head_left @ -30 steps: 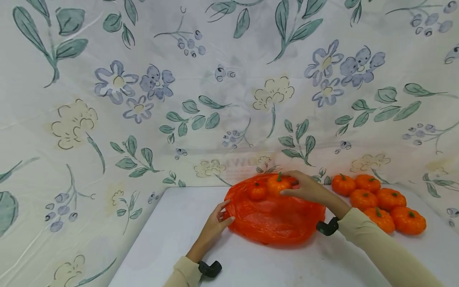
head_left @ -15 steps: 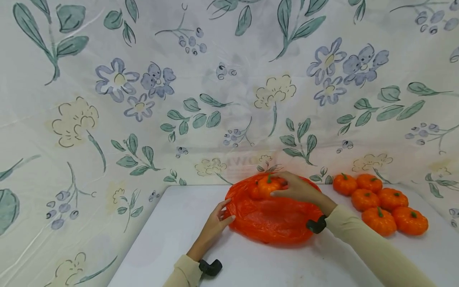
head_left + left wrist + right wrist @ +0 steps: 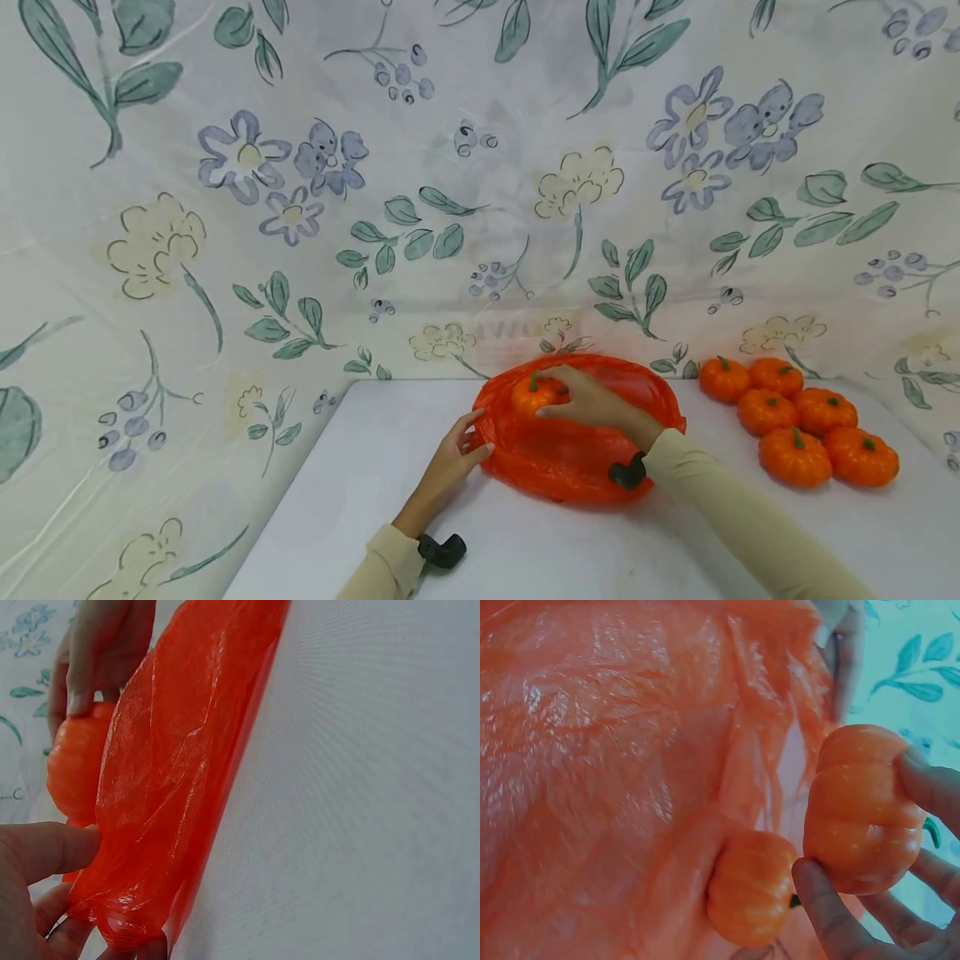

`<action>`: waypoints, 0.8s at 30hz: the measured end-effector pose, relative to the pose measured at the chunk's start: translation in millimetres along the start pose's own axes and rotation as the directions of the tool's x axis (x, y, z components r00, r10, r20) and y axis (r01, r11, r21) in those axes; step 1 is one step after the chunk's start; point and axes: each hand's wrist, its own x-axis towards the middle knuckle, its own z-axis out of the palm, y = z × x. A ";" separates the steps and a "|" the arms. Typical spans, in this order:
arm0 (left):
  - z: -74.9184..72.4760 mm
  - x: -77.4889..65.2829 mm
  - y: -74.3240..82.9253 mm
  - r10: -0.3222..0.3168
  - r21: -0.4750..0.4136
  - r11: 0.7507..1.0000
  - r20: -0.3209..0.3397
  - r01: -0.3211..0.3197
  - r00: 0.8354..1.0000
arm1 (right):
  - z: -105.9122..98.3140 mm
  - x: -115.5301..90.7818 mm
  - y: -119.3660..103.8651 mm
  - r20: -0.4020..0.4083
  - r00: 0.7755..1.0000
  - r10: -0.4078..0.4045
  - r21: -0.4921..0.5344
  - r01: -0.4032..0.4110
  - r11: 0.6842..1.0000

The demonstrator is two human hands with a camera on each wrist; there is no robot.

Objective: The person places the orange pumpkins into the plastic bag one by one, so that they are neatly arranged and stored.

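A red plastic bag (image 3: 558, 462) lies spread open on the table. At its left edge my left hand (image 3: 448, 458) holds the film, thumb (image 3: 60, 847) on one side and fingers behind it. My right hand (image 3: 588, 396) grips a small orange pumpkin (image 3: 529, 402) with a green stem, over the bag's left part. In the right wrist view, thumb and fingertips hold this pumpkin (image 3: 862, 810) by its sides. Below it, a second pumpkin (image 3: 750, 889) rests on the red film; in the head view the held one hides it.
Several more orange pumpkins (image 3: 797, 458) sit grouped at the right of the white table (image 3: 375, 467). Behind the table hangs a floral cloth (image 3: 450, 183), close to the bag's far edge.
My right hand has carried its pumpkin leftward over the bag, now covering the pumpkin seen there earlier. My left hand has stayed at the bag's left edge.
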 end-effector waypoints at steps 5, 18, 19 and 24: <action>-0.4 0.6 -0.9 0.000 -0.005 1.000 -0.009 0.000 1.000 | 12.3 6.7 2.8 0.007 0.999 -0.032 -0.032 0.032 0.999; -0.2 1.8 -2.4 0.040 0.017 0.999 0.016 -0.040 0.999 | 36.3 12.8 12.3 0.027 1.000 0.014 -0.053 -0.012 0.999; -0.2 1.4 -2.1 0.035 0.018 0.999 0.013 -0.035 0.999 | 38.0 13.4 13.5 0.024 1.000 0.010 -0.056 -0.009 0.998; 1.3 -0.1 -0.8 0.030 0.012 0.999 0.004 -0.030 1.000 | 45.6 13.6 19.7 0.016 1.000 0.012 -0.056 -0.011 0.998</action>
